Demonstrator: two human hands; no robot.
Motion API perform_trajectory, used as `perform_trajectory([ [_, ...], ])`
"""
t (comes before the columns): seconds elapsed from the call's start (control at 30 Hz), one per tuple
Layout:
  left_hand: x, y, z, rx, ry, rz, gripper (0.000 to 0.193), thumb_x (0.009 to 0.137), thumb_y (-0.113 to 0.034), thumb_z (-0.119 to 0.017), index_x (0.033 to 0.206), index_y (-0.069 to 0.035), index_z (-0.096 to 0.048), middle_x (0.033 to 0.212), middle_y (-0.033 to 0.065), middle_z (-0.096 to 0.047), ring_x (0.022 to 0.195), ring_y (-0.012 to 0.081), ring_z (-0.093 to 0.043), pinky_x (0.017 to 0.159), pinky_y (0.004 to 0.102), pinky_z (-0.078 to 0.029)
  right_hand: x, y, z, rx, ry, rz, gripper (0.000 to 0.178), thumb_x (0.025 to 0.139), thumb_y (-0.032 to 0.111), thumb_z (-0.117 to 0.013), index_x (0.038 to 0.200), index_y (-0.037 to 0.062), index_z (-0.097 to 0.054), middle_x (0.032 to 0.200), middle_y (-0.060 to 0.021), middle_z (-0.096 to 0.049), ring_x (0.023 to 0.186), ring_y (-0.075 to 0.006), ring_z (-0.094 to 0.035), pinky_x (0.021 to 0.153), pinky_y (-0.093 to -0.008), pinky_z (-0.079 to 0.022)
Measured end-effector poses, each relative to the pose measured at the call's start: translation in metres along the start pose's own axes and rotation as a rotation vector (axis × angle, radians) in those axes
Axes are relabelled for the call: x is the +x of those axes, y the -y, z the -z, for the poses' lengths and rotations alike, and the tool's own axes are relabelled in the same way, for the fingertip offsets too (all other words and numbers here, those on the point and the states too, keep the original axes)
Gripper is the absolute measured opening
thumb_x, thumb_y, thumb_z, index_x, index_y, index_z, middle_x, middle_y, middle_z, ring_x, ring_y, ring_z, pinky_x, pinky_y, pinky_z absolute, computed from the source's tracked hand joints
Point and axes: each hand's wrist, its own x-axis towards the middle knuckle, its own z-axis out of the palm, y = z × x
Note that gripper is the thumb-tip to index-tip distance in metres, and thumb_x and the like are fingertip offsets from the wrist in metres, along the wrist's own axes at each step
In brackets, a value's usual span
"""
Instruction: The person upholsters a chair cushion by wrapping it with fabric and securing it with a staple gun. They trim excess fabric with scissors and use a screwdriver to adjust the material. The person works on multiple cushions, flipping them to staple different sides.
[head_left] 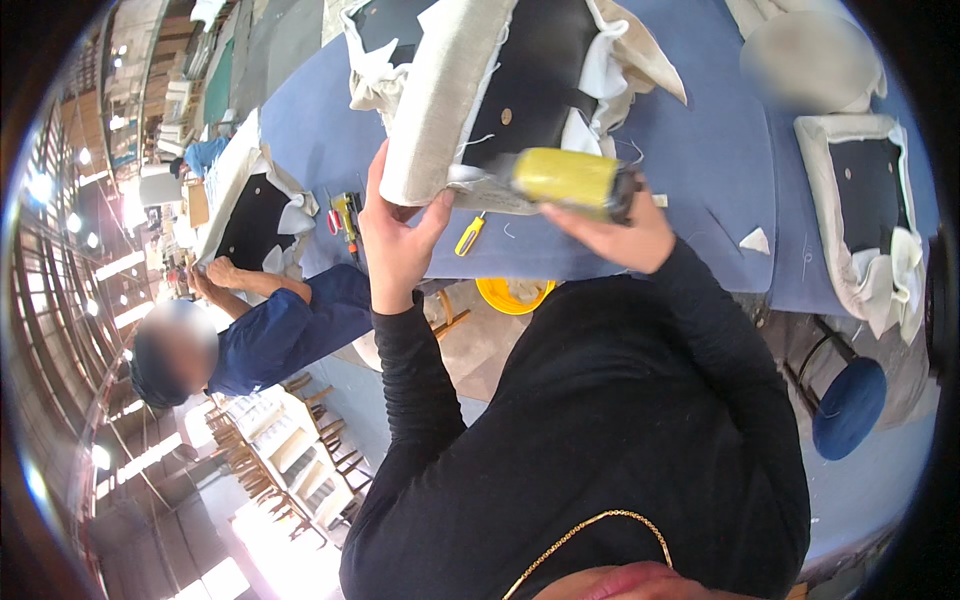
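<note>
A beige upholstered furniture frame (440, 110) with black backing cloth (530, 90) rests on the blue-covered table in front of me. My left hand (395, 245) grips the near corner of its padded side, thumb and fingers on either side of the edge. In my right hand (628, 238) is a yellow staple gun (565, 180), smeared by motion. Its nose points left toward the frame's near edge; whether it touches is unclear. Loose white lining and beige fabric (605, 65) hang along the frame's right side.
Close to the table's near edge lies a yellow screwdriver (469, 235), with pliers (335, 220) farther left. A yellow bucket (515, 297) stands below. Another upholstered frame (820, 210) lies right, above a blue stool (850, 408). At left, a co-worker (290, 330) handles a similar frame (228, 190).
</note>
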Motion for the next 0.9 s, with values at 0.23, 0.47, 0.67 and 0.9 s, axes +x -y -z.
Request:
perform_trajectory([
  [0.23,-0.018,0.017,-0.007,-0.329,-0.045,0.038,0.086,0.084,-0.005,-0.083,0.159,-0.003,-0.042,0.148,0.0111,-0.056,0.138,0.0201,-0.057,0.117,0.0383,-0.046,-0.062,-0.126,0.151,-0.985,-0.357,-0.255,0.070,0.085,0.018,-0.075,0.151,0.0029,-0.060,0.121,-0.0279,-0.076,0.114,-0.0479,-0.073,0.097,-0.0538,-0.058],
  [0.47,-0.038,0.014,-0.071,-0.368,-0.098,-0.222,0.093,0.080,-0.020,-0.088,0.157,-0.006,-0.037,0.161,0.0209,-0.044,0.152,0.0317,-0.045,0.125,0.0478,-0.037,-0.071,-0.121,0.217,-0.987,-0.484,-0.336,0.069,0.093,0.023,-0.077,0.156,0.0036,-0.060,0.145,-0.0287,-0.069,0.134,-0.0383,-0.069,0.114,-0.0445,-0.052],
  [0.67,-0.036,0.011,-0.127,-0.465,-0.002,-0.338,0.094,0.075,-0.013,-0.088,0.157,-0.012,-0.042,0.169,0.0298,-0.041,0.160,0.0413,-0.040,0.127,0.0527,-0.034,-0.003,0.062,0.130,-0.316,-0.394,0.010,0.070,0.112,0.038,-0.065,0.169,0.0031,-0.042,0.170,-0.0230,-0.046,0.155,-0.0306,-0.049,0.125,-0.0427,-0.038],
  [0.9,-0.033,-0.018,-0.172,-0.138,0.094,-0.509,0.096,0.065,-0.014,-0.091,0.155,-0.017,-0.059,0.166,0.0147,-0.053,0.154,0.0445,-0.047,0.123,0.0596,-0.035,0.030,0.101,0.097,-0.243,-0.510,0.071,0.099,0.096,0.017,-0.084,0.172,-0.0033,-0.024,0.167,-0.0237,-0.040,0.150,-0.0305,-0.046,0.123,-0.0383,-0.041],
])
